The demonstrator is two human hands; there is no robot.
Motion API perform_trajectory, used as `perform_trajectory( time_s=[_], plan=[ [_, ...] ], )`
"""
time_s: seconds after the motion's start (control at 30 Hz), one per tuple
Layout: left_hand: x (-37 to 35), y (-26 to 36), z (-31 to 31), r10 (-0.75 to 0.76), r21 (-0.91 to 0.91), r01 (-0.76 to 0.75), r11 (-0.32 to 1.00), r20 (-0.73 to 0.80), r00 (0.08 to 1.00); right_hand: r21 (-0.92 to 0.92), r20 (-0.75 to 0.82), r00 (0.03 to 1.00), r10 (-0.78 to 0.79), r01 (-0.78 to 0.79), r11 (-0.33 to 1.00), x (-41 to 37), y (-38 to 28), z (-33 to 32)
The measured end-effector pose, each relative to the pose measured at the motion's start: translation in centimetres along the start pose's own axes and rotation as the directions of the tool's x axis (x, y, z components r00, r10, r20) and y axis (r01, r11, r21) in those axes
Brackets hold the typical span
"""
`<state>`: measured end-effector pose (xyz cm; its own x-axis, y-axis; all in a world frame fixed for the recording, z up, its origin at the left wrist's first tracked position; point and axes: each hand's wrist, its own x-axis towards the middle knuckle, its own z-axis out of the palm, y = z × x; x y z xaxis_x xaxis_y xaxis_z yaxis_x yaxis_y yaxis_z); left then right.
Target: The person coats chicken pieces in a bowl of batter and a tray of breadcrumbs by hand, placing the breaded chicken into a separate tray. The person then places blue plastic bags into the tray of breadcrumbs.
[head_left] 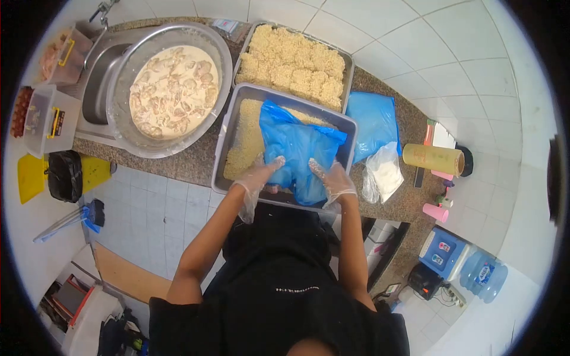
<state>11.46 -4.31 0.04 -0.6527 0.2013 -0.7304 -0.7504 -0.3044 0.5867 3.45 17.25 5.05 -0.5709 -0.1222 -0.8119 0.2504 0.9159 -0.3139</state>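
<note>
A blue plastic bag [297, 142] lies over a grey plastic tub [221, 169] of pale coating crumbs [244, 139]. My left hand [261, 173], in a clear disposable glove, grips the bag's near left side. On the opposite side my right hand [332, 181], gloved the same way, holds the bag with the thumb on top. Both hands are closed on the plastic, and several fingers are hidden behind it. What the bag contains cannot be made out. Behind the tub stands a metal tray [350, 80] filled with crumb-coated pieces [297, 62].
At left, a large metal bowl [119, 113] holds meat pieces in creamy batter [175, 92], beside the sink [98, 89]. Right of the tub are another blue bag [374, 121], a clear bag of white powder [387, 172] and a film roll [432, 159]. A tiled wall [415, 47] bounds the counter.
</note>
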Motion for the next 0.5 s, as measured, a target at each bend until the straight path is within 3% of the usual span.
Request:
perform_trajectory(
  time_s=[0.07, 0.13, 0.2, 0.27, 0.3, 0.33, 0.37, 0.4, 0.47, 0.5],
  plan=[
    [-1.2, 0.4, 0.7, 0.063, 0.017, -0.063, 0.998, 0.005, 0.998, 0.052, -0.395, 0.896, -0.202, 0.241, 0.969, 0.0, 1.8, 0.2],
    [-3.4, 2.5, 1.5, 0.110, 0.009, -0.110, 0.994, -0.096, 0.989, 0.148, -0.455, 0.864, -0.217, 0.313, 0.938, -0.2, 1.9, -0.9],
    [-4.7, 4.3, 1.3, 0.109, -0.035, -0.111, 0.993, -0.063, 0.992, 0.243, -0.517, 0.829, -0.213, 0.381, 0.892, -0.1, 2.2, -1.3],
    [-4.7, 4.2, 0.9, 0.114, -0.076, -0.116, 0.990, -0.031, 0.993, 0.415, -0.523, 0.813, -0.257, 0.505, 0.757, 0.5, 2.9, -1.0],
    [-4.1, 3.3, 0.7, 0.099, -0.104, -0.111, 0.988, -0.110, 0.989, 0.414, -0.526, 0.811, -0.258, 0.508, 0.755, 0.4, 3.3, -0.4],
    [-3.5, 2.6, 0.3, 0.084, -0.133, -0.110, 0.985, -0.185, 0.979, 0.186, -0.398, 0.899, -0.180, 0.272, 0.944, 0.0, 3.7, 0.3],
    [-3.2, 2.0, -0.3, 0.096, -0.129, -0.120, 0.984, -0.182, 0.979, -0.095, -0.302, 0.952, -0.052, 0.025, 0.995, -0.1, 3.9, 0.6],
    [-3.2, 1.0, -0.9, 0.085, -0.115, -0.103, 0.988, -0.153, 0.985, -0.096, -0.308, 0.950, -0.055, 0.026, 0.995, -0.7, 3.4, 0.2],
    [-3.4, 0.3, -1.3, 0.055, -0.098, -0.067, 0.993, -0.120, 0.991, 0.423, -0.167, 0.985, 0.035, 0.040, 0.905, -3.1, 1.9, -0.5],
    [-3.3, 0.7, -1.5, 0.108, -0.088, -0.120, 0.989, -0.134, 0.985, 0.558, -0.255, 0.966, -0.029, 0.172, 0.812, -3.3, 1.7, -0.4]
  ],
)
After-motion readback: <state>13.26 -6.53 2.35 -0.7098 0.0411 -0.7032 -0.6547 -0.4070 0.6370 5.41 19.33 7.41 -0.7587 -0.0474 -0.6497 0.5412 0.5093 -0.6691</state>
